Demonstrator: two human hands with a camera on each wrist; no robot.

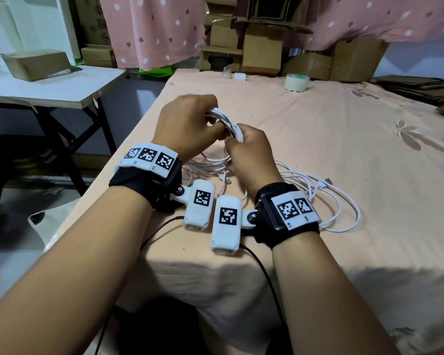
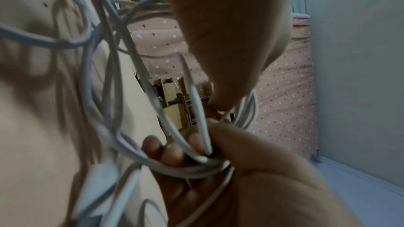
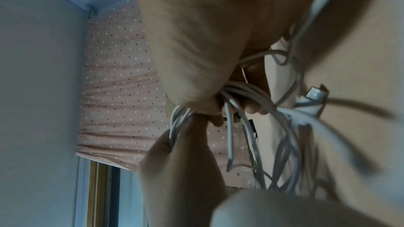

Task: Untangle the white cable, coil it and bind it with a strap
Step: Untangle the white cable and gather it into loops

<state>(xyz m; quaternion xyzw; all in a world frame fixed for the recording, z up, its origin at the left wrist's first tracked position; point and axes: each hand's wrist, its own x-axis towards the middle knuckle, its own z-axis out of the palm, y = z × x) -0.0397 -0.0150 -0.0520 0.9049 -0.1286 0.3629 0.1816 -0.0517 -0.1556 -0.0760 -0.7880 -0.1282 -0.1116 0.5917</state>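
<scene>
Your left hand point(image 1: 187, 124) and right hand point(image 1: 249, 155) meet above the tabletop point(image 1: 318, 139), both with fingers curled round a bundle of loops of the white cable point(image 1: 231, 126) held between them. The rest of it trails loose (tangled, one plug visible) beside your right wrist.

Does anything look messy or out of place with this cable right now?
Yes. Only part of the white cable is gathered into a coil between the left hand and right hand. The rest sprawls in loose, overlapping loops on the peach tablecloth, a connector end lying free, and no strap is visible.
</scene>
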